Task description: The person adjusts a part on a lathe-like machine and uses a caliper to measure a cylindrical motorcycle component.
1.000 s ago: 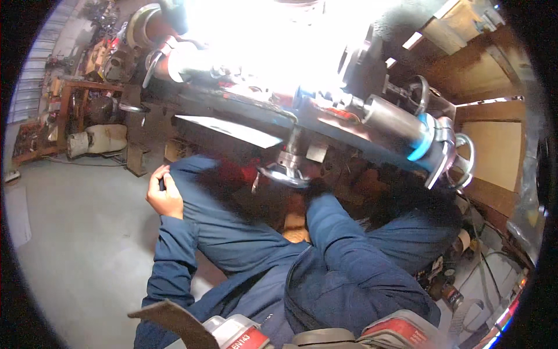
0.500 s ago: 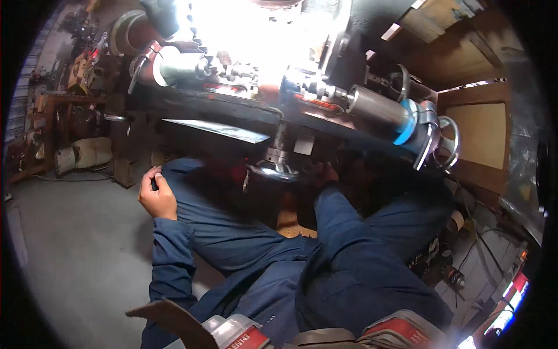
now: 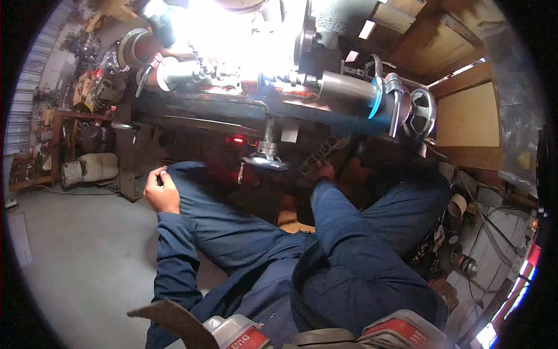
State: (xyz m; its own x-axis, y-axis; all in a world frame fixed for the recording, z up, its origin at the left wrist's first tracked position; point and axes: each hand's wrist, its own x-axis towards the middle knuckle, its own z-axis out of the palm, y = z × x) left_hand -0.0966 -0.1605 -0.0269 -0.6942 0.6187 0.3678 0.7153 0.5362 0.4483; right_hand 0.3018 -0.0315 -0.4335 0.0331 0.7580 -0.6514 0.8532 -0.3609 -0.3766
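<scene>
Your left hand point(image 3: 162, 193) sits on your left knee; right hand point(image 3: 323, 171) reaches under the lathe point(image 3: 279, 99), just right of the handwheel point(image 3: 265, 161).

Right hand point(image 3: 325, 171) mostly hidden in shadow; lathe top point(image 3: 232, 23) overexposed

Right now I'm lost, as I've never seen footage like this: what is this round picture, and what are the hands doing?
It comes from a fisheye camera on a person's head, looking down, so straight edges bend. The person wears blue overalls and faces a metal lathe with a handwheel. The left hand rests closed on the left knee; whether it holds anything is unclear. The right hand reaches under the machine near a round crank wheel; its grip is too dark to judge. A grey floor lies left.
</scene>
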